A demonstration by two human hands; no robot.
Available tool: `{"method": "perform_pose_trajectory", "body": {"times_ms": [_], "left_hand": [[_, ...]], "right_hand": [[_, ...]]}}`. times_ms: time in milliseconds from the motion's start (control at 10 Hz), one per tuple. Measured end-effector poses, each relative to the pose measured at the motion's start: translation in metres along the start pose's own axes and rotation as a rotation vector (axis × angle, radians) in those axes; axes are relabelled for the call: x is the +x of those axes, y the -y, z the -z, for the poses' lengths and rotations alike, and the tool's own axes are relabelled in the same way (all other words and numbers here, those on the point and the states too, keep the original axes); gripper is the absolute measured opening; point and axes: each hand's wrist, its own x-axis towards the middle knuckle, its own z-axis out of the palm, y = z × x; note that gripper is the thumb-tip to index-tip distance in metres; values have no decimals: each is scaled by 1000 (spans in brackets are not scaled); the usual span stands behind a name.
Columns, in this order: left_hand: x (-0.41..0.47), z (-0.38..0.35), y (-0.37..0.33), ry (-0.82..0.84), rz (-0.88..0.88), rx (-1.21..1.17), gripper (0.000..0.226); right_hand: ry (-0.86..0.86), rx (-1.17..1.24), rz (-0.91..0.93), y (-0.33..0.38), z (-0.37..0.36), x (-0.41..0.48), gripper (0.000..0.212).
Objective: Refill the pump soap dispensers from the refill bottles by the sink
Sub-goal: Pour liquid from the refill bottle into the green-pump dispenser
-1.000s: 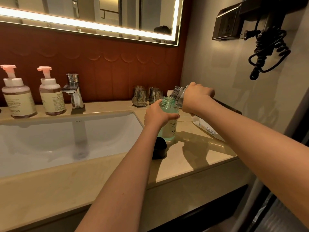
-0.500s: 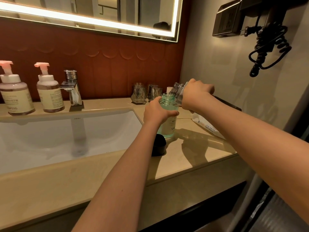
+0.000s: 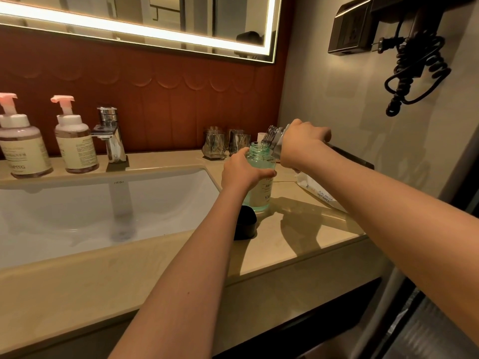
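My left hand (image 3: 243, 173) grips the open green bottle (image 3: 261, 159) standing on the counter (image 3: 298, 229); my right hand (image 3: 303, 143) clamps a clear refill bottle (image 3: 274, 137) tipped over its mouth. Filling underway, I judge; 2 capped pump dispensers (image 3: 75, 143) wait by the faucet (image 3: 111, 136).

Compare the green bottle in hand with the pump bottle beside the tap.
The green bottle has an open neck; the pump bottle wears a pink pump. The left hand grips the green bottle, and the right hand tips a clear bottle over it; the pump bottle stands untouched. Both stand upright.
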Motion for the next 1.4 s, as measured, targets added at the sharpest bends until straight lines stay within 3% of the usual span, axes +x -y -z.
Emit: {"method": "perform_pose_trajectory", "body": {"times_ms": [1400], "left_hand": [[1,-1,1,-8,4,-6,92]], "right_hand": [[-6,-36,-16,3,-2,4,64]]}}
